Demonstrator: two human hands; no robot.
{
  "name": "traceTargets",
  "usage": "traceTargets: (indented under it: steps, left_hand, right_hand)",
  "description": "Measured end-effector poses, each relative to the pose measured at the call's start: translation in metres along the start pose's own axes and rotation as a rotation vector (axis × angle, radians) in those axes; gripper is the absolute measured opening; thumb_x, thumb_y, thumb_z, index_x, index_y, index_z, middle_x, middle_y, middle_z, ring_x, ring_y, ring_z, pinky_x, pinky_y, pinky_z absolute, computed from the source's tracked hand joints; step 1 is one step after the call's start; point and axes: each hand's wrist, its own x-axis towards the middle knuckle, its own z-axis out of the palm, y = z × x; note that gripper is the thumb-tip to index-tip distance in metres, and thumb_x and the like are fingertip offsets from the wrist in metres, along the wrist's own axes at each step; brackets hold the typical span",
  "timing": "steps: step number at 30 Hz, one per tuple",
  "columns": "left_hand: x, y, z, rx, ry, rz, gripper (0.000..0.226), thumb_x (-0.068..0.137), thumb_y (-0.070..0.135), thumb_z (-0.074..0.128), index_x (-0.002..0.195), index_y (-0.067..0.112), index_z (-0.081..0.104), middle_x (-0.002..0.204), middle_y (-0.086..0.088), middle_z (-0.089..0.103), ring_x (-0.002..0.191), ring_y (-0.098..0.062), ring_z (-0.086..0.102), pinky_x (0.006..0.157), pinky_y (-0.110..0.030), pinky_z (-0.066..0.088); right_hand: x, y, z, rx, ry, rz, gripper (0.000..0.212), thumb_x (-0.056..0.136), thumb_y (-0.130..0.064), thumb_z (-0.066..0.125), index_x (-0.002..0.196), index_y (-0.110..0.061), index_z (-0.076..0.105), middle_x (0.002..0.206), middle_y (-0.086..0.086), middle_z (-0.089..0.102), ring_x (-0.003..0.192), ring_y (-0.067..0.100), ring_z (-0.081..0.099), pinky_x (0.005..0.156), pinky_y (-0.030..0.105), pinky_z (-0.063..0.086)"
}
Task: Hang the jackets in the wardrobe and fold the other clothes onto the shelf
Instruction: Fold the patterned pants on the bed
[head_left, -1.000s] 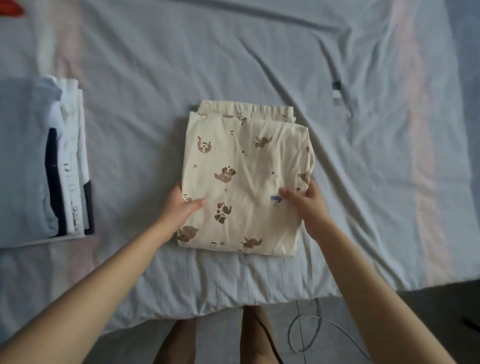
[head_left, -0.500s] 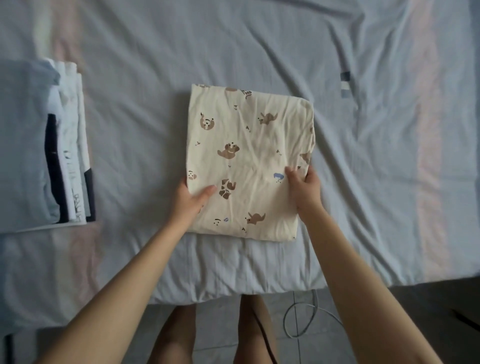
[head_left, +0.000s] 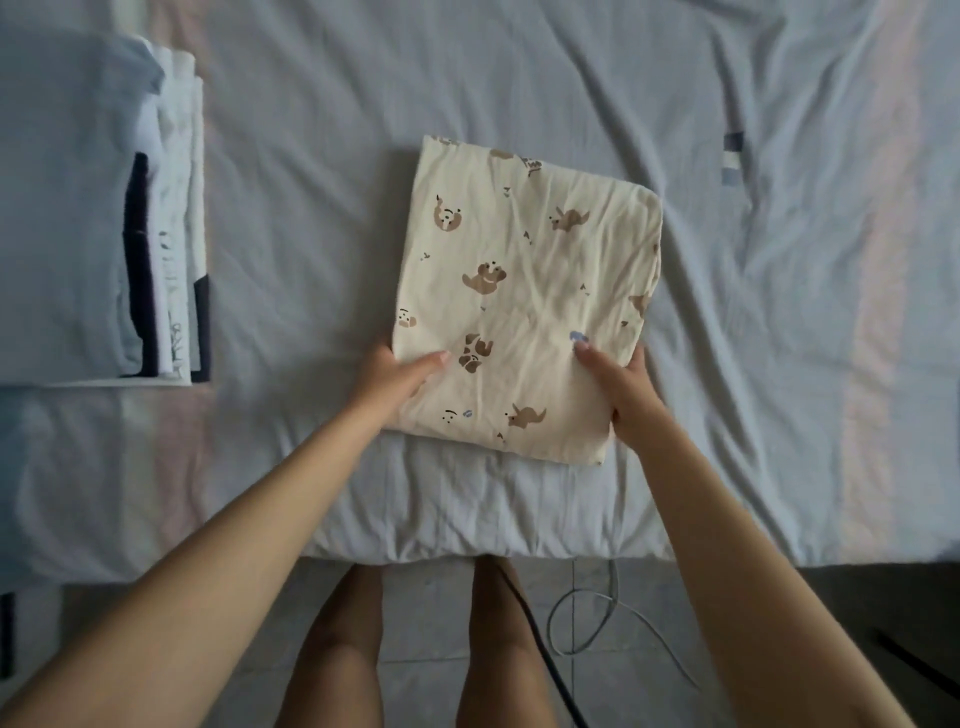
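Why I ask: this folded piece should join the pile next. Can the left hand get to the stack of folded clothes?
Probably yes: only bare bedsheet lies between the left hand and the stack of folded clothes, though it grips the cream printed garment.

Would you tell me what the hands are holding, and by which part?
The cream garment: left hand grips its left edge, right hand its right edge.
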Motion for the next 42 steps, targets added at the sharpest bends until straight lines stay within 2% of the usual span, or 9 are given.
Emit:
traceTargets:
  steps: [3, 6, 10, 21, 25, 31, 34, 38, 42]
  left_hand:
    - [-0.020, 0.013, -0.027, -0.103, -0.166, -0.020, 0.042, 0.069, 0.023, 0.080, 0.105, 0.013, 0.062, 0.084, 0.000, 0.065, 0.058, -0.003, 0.060, 0.050, -0.011, 0.045]
    - [-0.049, 0.021, -0.066, -0.188, -0.219, 0.004, 0.060, 0.046, 0.029, 0.070, 0.103, 0.020, 0.055, 0.097, 0.000, 0.062, 0.077, -0.006, 0.060, 0.063, -0.022, 0.047]
    - [-0.090, 0.033, -0.122, -0.252, -0.260, 0.087, 0.057, 0.038, 0.031, 0.070, 0.093, 0.020, 0.061, 0.077, 0.005, 0.070, 0.069, -0.007, 0.065, 0.059, -0.023, 0.048]
    - [-0.129, 0.106, -0.359, -0.302, 0.456, 0.509, 0.012, 0.062, 0.018, 0.066, 0.074, 0.018, 0.063, 0.060, 0.010, 0.057, 0.053, 0.001, 0.047, 0.049, -0.016, 0.037]
    - [-0.081, 0.055, -0.396, -0.530, 0.803, 0.334, 0.030, 0.062, 0.027, 0.081, 0.083, 0.009, 0.069, 0.074, -0.001, 0.068, 0.066, -0.009, 0.056, 0.056, -0.018, 0.043]
    - [0.018, -0.056, -0.366, -1.172, 0.826, -0.031, 0.116, 0.021, 0.049, 0.092, 0.123, 0.009, 0.054, 0.117, -0.009, 0.065, 0.095, -0.021, 0.066, 0.081, -0.040, 0.057]
    - [0.011, -0.041, -0.353, -1.093, 0.827, 0.015, 0.104, 0.040, 0.044, 0.087, 0.131, 0.013, 0.046, 0.122, -0.005, 0.061, 0.106, -0.020, 0.062, 0.090, -0.043, 0.053]
    - [0.004, -0.021, -0.370, -1.092, 0.941, 0.247, 0.073, 0.054, 0.023, 0.086, 0.119, 0.013, 0.055, 0.117, -0.005, 0.065, 0.103, -0.018, 0.066, 0.086, -0.039, 0.055]
    - [0.005, -0.034, -0.384, -1.095, 0.983, 0.295, 0.073, 0.067, 0.015, 0.082, 0.131, 0.008, 0.047, 0.124, -0.006, 0.060, 0.107, -0.017, 0.063, 0.087, -0.034, 0.055]
  right_hand:
    - [-0.029, -0.018, 0.003, -0.011, -0.147, 0.040, 0.038, 0.087, -0.016, 0.064, 0.124, -0.008, 0.057, 0.110, 0.007, 0.071, 0.101, 0.023, 0.068, 0.086, 0.037, 0.056]
    - [-0.065, -0.027, 0.014, 0.043, -0.138, 0.114, 0.033, 0.091, -0.011, 0.055, 0.123, -0.004, 0.058, 0.107, 0.011, 0.071, 0.098, 0.026, 0.069, 0.085, 0.039, 0.056]
    - [-0.111, -0.051, 0.048, 0.086, -0.108, 0.057, 0.028, 0.088, -0.007, 0.054, 0.114, -0.002, 0.063, 0.105, 0.018, 0.070, 0.094, 0.032, 0.068, 0.077, 0.041, 0.059]
    - [-0.135, -0.176, 0.294, 0.019, -0.443, -0.330, 0.021, 0.087, -0.005, 0.058, 0.105, -0.012, 0.066, 0.104, 0.009, 0.072, 0.098, 0.026, 0.068, 0.085, 0.042, 0.055]
    - [-0.105, -0.124, 0.385, -0.119, -0.497, -0.211, 0.032, 0.089, -0.011, 0.061, 0.120, -0.015, 0.058, 0.110, 0.003, 0.068, 0.100, 0.021, 0.066, 0.086, 0.039, 0.055]
    - [-0.059, -0.046, 0.425, -0.403, -0.359, -0.163, 0.055, 0.081, -0.021, 0.073, 0.128, -0.005, 0.051, 0.116, 0.011, 0.063, 0.103, 0.026, 0.063, 0.085, 0.037, 0.054]
    - [-0.064, -0.051, 0.418, -0.340, -0.345, -0.307, 0.053, 0.080, -0.017, 0.074, 0.124, -0.005, 0.047, 0.116, 0.009, 0.062, 0.098, 0.019, 0.062, 0.072, 0.023, 0.053]
    - [-0.083, -0.064, 0.428, -0.284, -0.454, -0.453, 0.046, 0.085, -0.014, 0.069, 0.124, -0.015, 0.043, 0.120, 0.003, 0.059, 0.105, 0.016, 0.060, 0.090, 0.034, 0.052]
    - [-0.091, -0.055, 0.438, -0.331, -0.517, -0.554, 0.046, 0.089, -0.012, 0.064, 0.129, -0.014, 0.041, 0.113, -0.004, 0.061, 0.101, 0.008, 0.060, 0.083, 0.021, 0.050]
